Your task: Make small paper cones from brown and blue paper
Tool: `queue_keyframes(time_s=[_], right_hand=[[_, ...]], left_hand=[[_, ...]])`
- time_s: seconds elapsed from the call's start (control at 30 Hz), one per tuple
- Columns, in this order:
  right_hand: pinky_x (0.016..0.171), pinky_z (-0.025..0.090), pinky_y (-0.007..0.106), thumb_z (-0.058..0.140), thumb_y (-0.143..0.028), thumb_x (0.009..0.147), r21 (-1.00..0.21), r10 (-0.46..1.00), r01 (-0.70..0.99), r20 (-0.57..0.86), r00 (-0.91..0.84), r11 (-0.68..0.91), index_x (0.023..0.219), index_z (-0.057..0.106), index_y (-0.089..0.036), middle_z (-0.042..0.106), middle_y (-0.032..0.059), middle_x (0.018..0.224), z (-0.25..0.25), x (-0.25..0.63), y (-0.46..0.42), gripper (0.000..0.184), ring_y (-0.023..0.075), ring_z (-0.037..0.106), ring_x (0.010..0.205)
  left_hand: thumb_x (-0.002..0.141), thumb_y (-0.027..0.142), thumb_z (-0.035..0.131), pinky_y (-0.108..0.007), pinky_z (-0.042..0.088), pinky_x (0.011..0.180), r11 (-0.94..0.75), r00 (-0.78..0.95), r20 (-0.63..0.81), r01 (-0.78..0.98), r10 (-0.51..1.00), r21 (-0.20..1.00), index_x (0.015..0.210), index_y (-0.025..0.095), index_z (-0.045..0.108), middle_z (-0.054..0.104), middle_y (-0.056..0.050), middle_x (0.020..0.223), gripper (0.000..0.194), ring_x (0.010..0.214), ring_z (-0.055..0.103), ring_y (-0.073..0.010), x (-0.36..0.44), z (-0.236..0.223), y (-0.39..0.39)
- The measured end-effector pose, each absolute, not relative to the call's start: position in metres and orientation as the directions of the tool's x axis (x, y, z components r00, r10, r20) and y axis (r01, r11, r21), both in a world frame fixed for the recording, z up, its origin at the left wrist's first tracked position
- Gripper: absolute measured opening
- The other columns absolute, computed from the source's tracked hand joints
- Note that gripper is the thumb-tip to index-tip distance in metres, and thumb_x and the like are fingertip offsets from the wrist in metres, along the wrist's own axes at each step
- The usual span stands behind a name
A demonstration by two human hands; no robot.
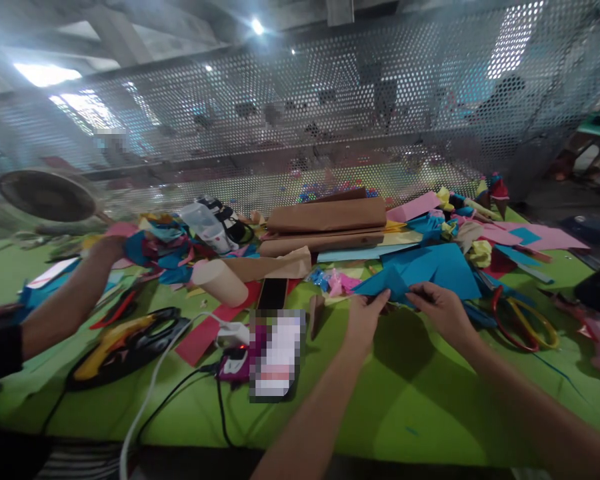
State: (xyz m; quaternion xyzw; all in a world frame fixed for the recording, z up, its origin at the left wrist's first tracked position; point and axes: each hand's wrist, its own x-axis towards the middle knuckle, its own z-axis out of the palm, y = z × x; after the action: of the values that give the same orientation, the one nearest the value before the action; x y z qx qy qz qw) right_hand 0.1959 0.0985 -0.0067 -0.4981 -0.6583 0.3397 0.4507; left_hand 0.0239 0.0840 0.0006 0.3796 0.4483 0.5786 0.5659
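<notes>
A small folded piece of blue paper is up off the table between my hands. My left hand pinches its lower edge between thumb and fingers. At its right corner, my right hand has its fingertips pressed together on the paper's edge. Behind it lies a larger blue sheet. Small pink and clear-blue wrapped bits rest just beyond my left hand. To the right of my right hand are scissors with red and yellow handles.
Brown paper rolls lie along the back before a perforated metal screen. A phone, a purple power strip with cables, and a white cup are at left. Another person's hand reaches in from the left.
</notes>
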Motion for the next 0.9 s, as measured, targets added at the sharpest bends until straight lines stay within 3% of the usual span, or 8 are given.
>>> queue_keyframes(time_s=[0.2, 0.3, 0.37, 0.47, 0.57, 0.67, 0.8, 0.9], right_hand=[[0.066, 0.049, 0.030, 0.066, -0.048, 0.088, -0.856, 0.944, 0.399, 0.315, -0.103, 0.329, 0.095, 0.073, -0.022, 0.074, 0.0036, 0.085, -0.009, 0.201, 0.101, 0.028, 0.0209, 0.064, 0.075], [0.069, 0.049, 0.032, 0.064, -0.043, 0.091, -0.782, 0.920, 0.488, 0.362, -0.152, 0.389, 0.099, 0.076, -0.024, 0.075, 0.0045, 0.089, -0.006, 0.208, 0.103, 0.024, 0.0227, 0.067, 0.078], [0.071, 0.049, 0.032, 0.061, -0.037, 0.093, -0.733, 0.893, 0.510, 0.373, -0.252, 0.450, 0.103, 0.078, -0.025, 0.075, 0.0047, 0.091, -0.001, 0.212, 0.103, 0.023, 0.0232, 0.068, 0.082], [0.073, 0.049, 0.032, 0.058, -0.032, 0.095, -0.693, 0.857, 0.511, 0.352, -0.376, 0.508, 0.106, 0.078, -0.027, 0.073, 0.0047, 0.089, 0.006, 0.212, 0.101, 0.023, 0.0226, 0.068, 0.084], [0.073, 0.050, 0.032, 0.060, -0.034, 0.095, -0.704, 0.860, 0.500, 0.360, -0.360, 0.504, 0.114, 0.075, -0.027, 0.073, 0.0050, 0.092, 0.007, 0.210, 0.100, 0.025, 0.0223, 0.067, 0.085], [0.076, 0.051, 0.032, 0.067, -0.035, 0.091, -0.755, 0.877, 0.448, 0.401, -0.263, 0.480, 0.115, 0.071, -0.026, 0.072, 0.0046, 0.097, 0.005, 0.208, 0.100, 0.026, 0.0220, 0.066, 0.088], [0.077, 0.051, 0.033, 0.071, -0.036, 0.087, -0.777, 0.877, 0.407, 0.436, -0.200, 0.479, 0.096, 0.070, -0.025, 0.071, 0.0034, 0.092, 0.002, 0.208, 0.103, 0.014, 0.0213, 0.065, 0.083], [0.075, 0.050, 0.034, 0.072, -0.037, 0.087, -0.773, 0.882, 0.425, 0.426, -0.202, 0.471, 0.093, 0.071, -0.025, 0.071, 0.0033, 0.089, 0.000, 0.209, 0.104, 0.014, 0.0219, 0.065, 0.082]], left_hand=[[0.072, 0.042, 0.085, -0.031, 0.054, 0.074, 0.073, -0.085, -0.103, -0.305, 0.991, 0.950, 0.103, 0.014, 0.073, 0.076, -0.009, 0.091, 0.043, 0.076, 0.071, -0.0178, 0.013, 0.003, 0.088], [0.077, 0.041, 0.082, -0.030, 0.053, 0.084, -0.079, -0.205, 0.029, -0.244, 0.978, 0.967, 0.123, 0.020, 0.065, 0.075, -0.008, 0.107, 0.053, 0.097, 0.070, -0.0188, -0.003, 0.010, 0.094], [0.079, 0.038, 0.081, -0.031, 0.052, 0.088, -0.165, -0.164, 0.143, -0.132, 0.976, 0.977, 0.129, 0.022, 0.063, 0.073, -0.008, 0.111, 0.055, 0.101, 0.068, -0.0192, -0.011, 0.015, 0.096], [0.080, 0.030, 0.081, -0.033, 0.051, 0.092, -0.261, 0.031, 0.259, 0.113, 0.965, 0.959, 0.123, 0.022, 0.070, 0.074, -0.008, 0.110, 0.045, 0.100, 0.068, -0.0204, -0.015, 0.017, 0.095], [0.085, 0.025, 0.074, -0.034, 0.050, 0.091, -0.293, 0.157, 0.258, 0.273, 0.953, 0.916, 0.105, 0.023, 0.078, 0.077, -0.006, 0.105, 0.020, 0.098, 0.069, -0.0218, -0.011, 0.014, 0.091], [0.087, 0.024, 0.071, -0.032, 0.051, 0.085, -0.261, 0.142, 0.229, 0.281, 0.963, 0.924, 0.098, 0.021, 0.078, 0.078, -0.005, 0.099, 0.014, 0.094, 0.070, -0.0222, -0.007, 0.011, 0.090], [0.085, 0.027, 0.073, -0.033, 0.051, 0.083, -0.217, 0.100, 0.199, 0.230, 0.975, 0.949, 0.098, 0.018, 0.078, 0.078, -0.006, 0.097, 0.016, 0.092, 0.070, -0.0227, -0.007, 0.011, 0.091], [0.085, 0.027, 0.073, -0.033, 0.051, 0.086, -0.215, 0.109, 0.196, 0.210, 0.975, 0.954, 0.098, 0.019, 0.079, 0.079, -0.006, 0.098, 0.017, 0.094, 0.070, -0.0232, -0.006, 0.012, 0.091]])
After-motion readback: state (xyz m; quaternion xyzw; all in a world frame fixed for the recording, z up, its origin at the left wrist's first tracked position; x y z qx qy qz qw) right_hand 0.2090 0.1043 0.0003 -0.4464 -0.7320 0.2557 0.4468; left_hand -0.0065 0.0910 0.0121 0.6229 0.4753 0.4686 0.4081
